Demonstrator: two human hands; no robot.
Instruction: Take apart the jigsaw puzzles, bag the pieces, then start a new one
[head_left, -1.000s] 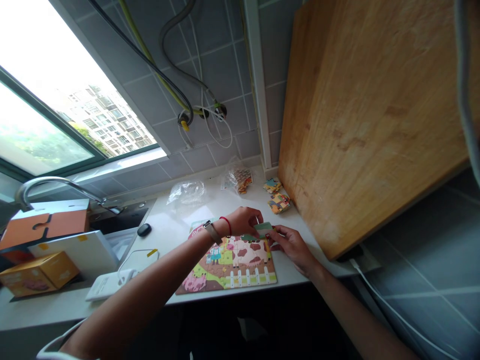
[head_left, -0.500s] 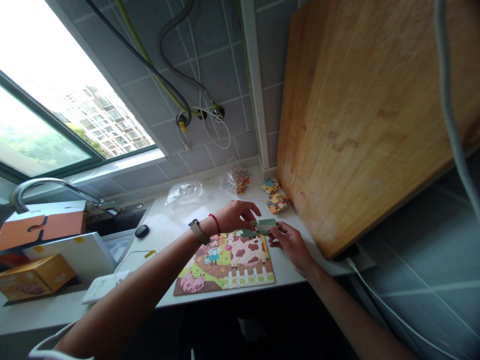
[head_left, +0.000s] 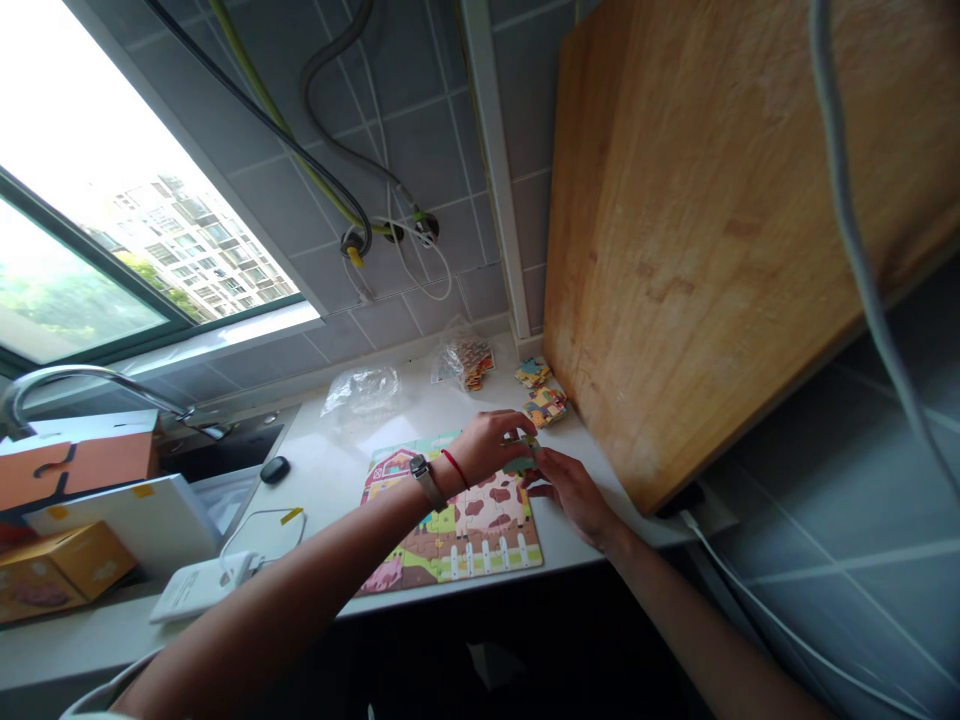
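A farm jigsaw puzzle lies on the counter, showing a spotted cow, a white fence and a red barn. Over its upper right part my left hand is closed, fingers bent down on green puzzle pieces. From the right, my right hand grips the same small cluster between thumb and fingers. How many pieces are there, and which hand has which, is partly hidden by the fingers. My left forearm, with a watch and a red string bracelet, covers the puzzle's left middle.
Loose puzzle pieces lie in small piles beyond my right hand, beside a large wooden board. Farther back are a bag of pieces and crumpled clear plastic. At left are a black mouse, a white power strip and boxes.
My left hand has shifted right to meet my right hand, and its fingers have closed on the green pieces. The barn at the puzzle's upper left now shows. The view has moved slightly.
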